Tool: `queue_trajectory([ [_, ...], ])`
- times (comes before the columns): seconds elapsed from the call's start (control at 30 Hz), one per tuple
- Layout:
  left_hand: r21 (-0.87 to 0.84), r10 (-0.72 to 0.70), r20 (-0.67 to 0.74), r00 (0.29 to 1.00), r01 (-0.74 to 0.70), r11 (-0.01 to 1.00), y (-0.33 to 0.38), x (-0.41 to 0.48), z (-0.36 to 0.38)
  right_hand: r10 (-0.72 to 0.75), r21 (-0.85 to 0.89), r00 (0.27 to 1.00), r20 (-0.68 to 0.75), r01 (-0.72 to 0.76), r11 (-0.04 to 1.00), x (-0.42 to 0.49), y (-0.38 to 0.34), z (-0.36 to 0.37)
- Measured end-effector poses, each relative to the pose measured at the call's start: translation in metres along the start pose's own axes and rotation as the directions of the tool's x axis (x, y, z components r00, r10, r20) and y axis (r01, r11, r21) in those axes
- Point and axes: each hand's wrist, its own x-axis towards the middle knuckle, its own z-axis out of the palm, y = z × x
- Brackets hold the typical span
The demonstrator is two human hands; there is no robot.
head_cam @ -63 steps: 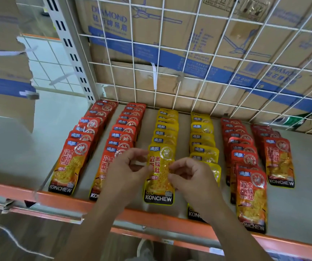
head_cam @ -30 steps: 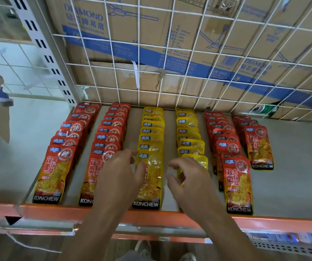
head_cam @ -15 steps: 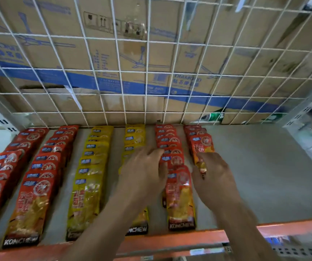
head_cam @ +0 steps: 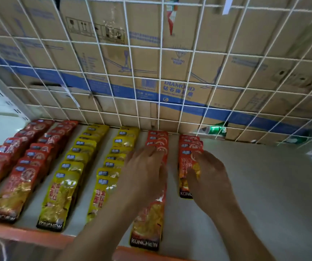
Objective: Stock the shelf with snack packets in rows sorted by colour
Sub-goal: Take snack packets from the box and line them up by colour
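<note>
Snack packets lie in six rows on the shelf point(head_cam: 264, 194), each row running from the front edge back to the rear and each packet overlapping the one behind it. Biggest in view are the cardboard boxes point(head_cam: 226, 44), brown with a blue band and printed ceiling-fan drawings, which fill the whole background. A white wire mesh point(head_cam: 187, 91) stands in front of them as the shelf's back wall. The shelf itself has a pale grey surface, with an orange front rail point(head_cam: 29, 236).

Of the rows, the two at the far left are red: the first red row point(head_cam: 10, 147) and the second red row point(head_cam: 36, 157), side by side. Next come the first yellow row point(head_cam: 76, 161) and the second yellow row point(head_cam: 113, 159). To their right stand the fifth row point(head_cam: 157, 140) and the sixth row point(head_cam: 189, 146), both orange-red; the sixth is shorter and ends well back from the rail.

The left grip point(head_cam: 143, 172) lies over the middle of the fifth row, spread flat with its fingers stretched forward onto the packets; that row's front packet point(head_cam: 147, 223) shows below the wrist, its black lower band reaching the rail. The right grip point(head_cam: 211, 176) is on the sixth row's front packet point(head_cam: 185, 185), thumb across its face and fingertips touching its upper right part. The picture is blurred there, so I cannot tell whether it pinches the packet or only presses on it.

Smallest, a green item point(head_cam: 216, 129) sits behind the mesh, beyond the sixth row.
</note>
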Motion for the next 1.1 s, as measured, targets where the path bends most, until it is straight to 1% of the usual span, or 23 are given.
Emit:
queue_trajectory([
  [0.07,0.071,-0.099,-0.024,0.995,0.100,0.992,-0.012,-0.011,-0.011,-0.091,-0.063,0.994,0.057,0.095,0.994,0.008,-0.016,0.001],
  [0.13,0.117,-0.184,-0.064,0.981,0.191,0.975,-0.025,-0.027,-0.026,-0.149,-0.086,0.978,0.149,0.163,0.983,0.012,-0.038,0.004],
  [0.23,0.174,-0.294,-0.109,0.950,0.309,0.935,-0.048,-0.059,-0.045,-0.287,-0.117,0.926,0.247,0.323,0.939,0.011,-0.073,0.016],
  [0.4,0.183,-0.424,-0.198,0.884,0.458,0.870,-0.086,-0.110,-0.073,-0.435,-0.134,0.820,0.371,0.511,0.849,-0.008,-0.138,0.036],
  [0.47,0.178,-0.463,-0.228,0.856,0.504,0.845,-0.103,-0.130,-0.086,-0.499,-0.154,0.786,0.364,0.580,0.800,-0.019,-0.164,0.041],
  [0.63,0.151,-0.510,-0.359,0.782,0.587,0.795,-0.152,-0.181,-0.128,-0.630,-0.099,0.690,0.357,0.698,0.709,-0.047,-0.235,0.056],
  [0.7,0.132,-0.542,-0.390,0.744,0.628,0.767,-0.180,-0.203,-0.149,-0.660,-0.079,0.666,0.347,0.722,0.688,-0.061,-0.268,0.062],
  [0.77,0.115,-0.548,-0.429,0.718,0.645,0.756,-0.207,-0.221,-0.170,-0.666,-0.061,0.660,0.348,0.724,0.687,-0.077,-0.302,0.064],
  [0.83,0.121,-0.531,-0.455,0.715,0.641,0.758,-0.232,-0.234,-0.190,-0.670,-0.053,0.659,0.342,0.726,0.686,-0.090,-0.335,0.068],
  [0.93,0.108,-0.506,-0.465,0.726,0.614,0.782,-0.268,-0.250,-0.219,-0.716,-0.016,0.647,0.263,0.745,0.667,-0.106,-0.383,0.080],
  [1.1,0.095,-0.475,-0.505,0.721,0.593,0.800,-0.316,-0.277,-0.255,-0.790,0.070,0.586,0.182,0.793,0.605,-0.133,-0.453,0.095],
])
